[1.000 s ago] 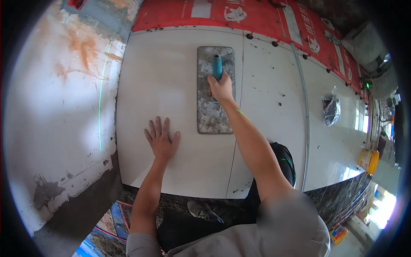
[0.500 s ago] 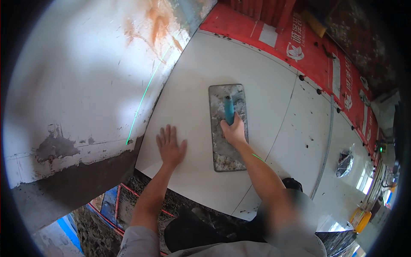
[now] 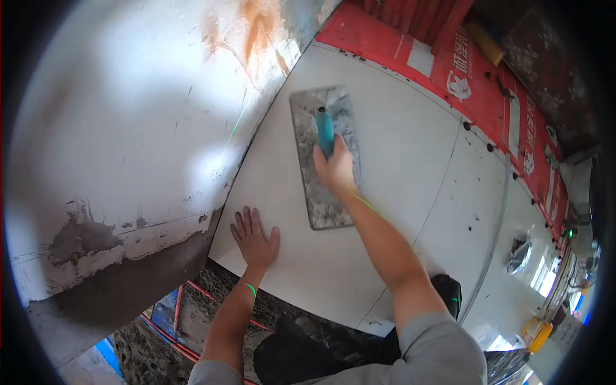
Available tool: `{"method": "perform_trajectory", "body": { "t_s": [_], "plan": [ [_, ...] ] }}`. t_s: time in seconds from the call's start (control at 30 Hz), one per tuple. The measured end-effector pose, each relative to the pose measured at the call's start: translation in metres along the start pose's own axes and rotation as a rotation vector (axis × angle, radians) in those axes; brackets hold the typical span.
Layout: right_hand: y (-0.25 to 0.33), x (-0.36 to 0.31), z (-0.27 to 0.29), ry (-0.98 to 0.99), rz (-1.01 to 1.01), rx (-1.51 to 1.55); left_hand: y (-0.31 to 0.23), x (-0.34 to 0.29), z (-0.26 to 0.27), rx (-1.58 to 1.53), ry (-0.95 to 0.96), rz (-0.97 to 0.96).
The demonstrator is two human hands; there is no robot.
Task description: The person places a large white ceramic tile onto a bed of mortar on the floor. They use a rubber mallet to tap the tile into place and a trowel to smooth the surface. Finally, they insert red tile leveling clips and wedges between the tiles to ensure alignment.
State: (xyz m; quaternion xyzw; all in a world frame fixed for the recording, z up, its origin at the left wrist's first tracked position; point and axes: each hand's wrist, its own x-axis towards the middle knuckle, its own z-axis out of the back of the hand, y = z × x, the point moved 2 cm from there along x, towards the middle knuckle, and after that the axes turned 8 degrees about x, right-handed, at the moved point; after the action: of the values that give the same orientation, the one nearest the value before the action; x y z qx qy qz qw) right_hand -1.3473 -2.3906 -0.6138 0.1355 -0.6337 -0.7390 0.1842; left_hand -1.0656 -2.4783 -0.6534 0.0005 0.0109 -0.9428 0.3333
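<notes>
Gripping the teal handle [image 3: 325, 135] of a broad, grey-smeared float [image 3: 327, 213], the right hand [image 3: 335, 168] held the tool over the middle of a large pale tile [image 3: 394, 147]; its fingers were closed around the handle. Whether the float bore on the surface or hung slightly above it could not be told from this view. The left hand [image 3: 255, 245] lay palm down on the same tile, near the wall [image 3: 128, 135], its fingers slightly apart and its thumb well out. The tile was already in position, its far edge beside the red sheeting [image 3: 394, 48] and its right side along a narrow dark seam that parted it from the neighbouring tile [image 3: 471, 199]. Work on this piece was judged to be late: laying appeared done, while pressing down and a check of level were probably left. How level it sat could not be seen. Nearest the body, rough dark ground [image 3: 276, 301] lay uncovered.
</notes>
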Motion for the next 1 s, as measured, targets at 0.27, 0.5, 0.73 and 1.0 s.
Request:
{"method": "perform_trajectory", "body": {
  "t_s": [0.27,0.5,0.73,1.0],
  "plan": [
    [0.036,-0.008,-0.003,-0.093,0.088,0.146,0.01,-0.001,-0.005,0.023,-0.007,0.006],
    [-0.005,0.036,0.009,-0.009,-0.123,-0.095,-0.017,0.001,-0.016,-0.047,-0.022,-0.039],
    [-0.014,-0.096,0.005,0.165,-0.189,-0.103,-0.005,-0.003,-0.015,-0.048,-0.002,0.018],
    [-0.026,-0.129,-0.012,0.612,-0.27,-0.245,0.012,-0.02,-0.02,-0.088,-0.051,0.122]
  ]
}}
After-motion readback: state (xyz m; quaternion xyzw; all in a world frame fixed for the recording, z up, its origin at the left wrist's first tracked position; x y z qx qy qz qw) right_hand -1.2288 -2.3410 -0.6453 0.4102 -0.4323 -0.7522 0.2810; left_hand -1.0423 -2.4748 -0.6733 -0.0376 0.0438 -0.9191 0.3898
